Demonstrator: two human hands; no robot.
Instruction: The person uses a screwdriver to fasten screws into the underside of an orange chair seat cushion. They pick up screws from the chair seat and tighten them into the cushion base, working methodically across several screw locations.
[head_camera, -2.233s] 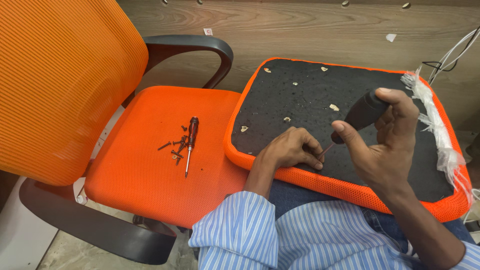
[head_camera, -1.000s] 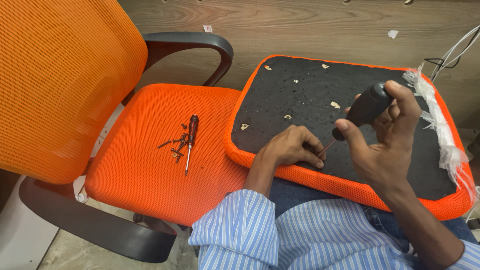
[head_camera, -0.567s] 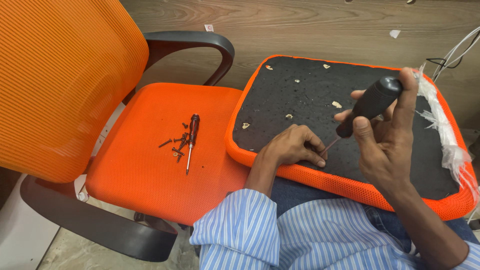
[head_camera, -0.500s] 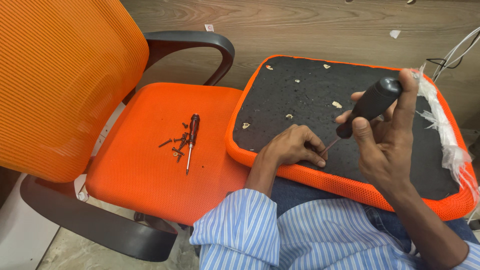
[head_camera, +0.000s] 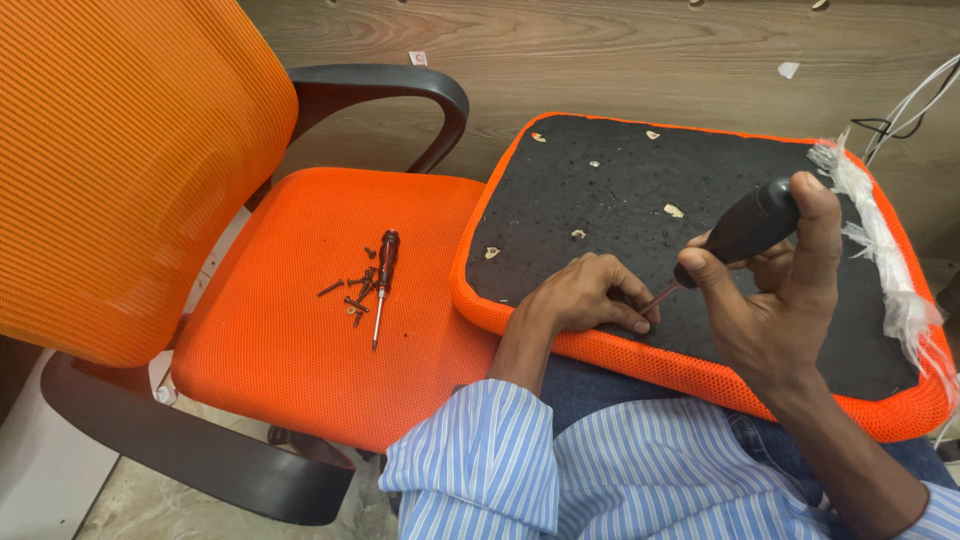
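An upturned orange seat cushion (head_camera: 560, 335) with a black underside lies across my lap. My right hand (head_camera: 775, 300) grips the black handle of a screwdriver (head_camera: 745, 228), whose shaft slants down to the left onto the black surface. My left hand (head_camera: 585, 295) rests on the cushion's near edge, fingertips pinched at the screwdriver's tip. What lies under the tip is hidden by the fingers.
An orange mesh office chair (head_camera: 290, 330) with black armrests stands to the left. On its seat lie a small red-handled screwdriver (head_camera: 383, 275) and several loose dark screws (head_camera: 350, 295). A wood-panelled wall (head_camera: 620, 50) is behind, white fraying fabric (head_camera: 890, 270) at the cushion's right edge.
My right hand has lifted and tilted the screwdriver handle further up and to the right. The left hand stays at the tip.
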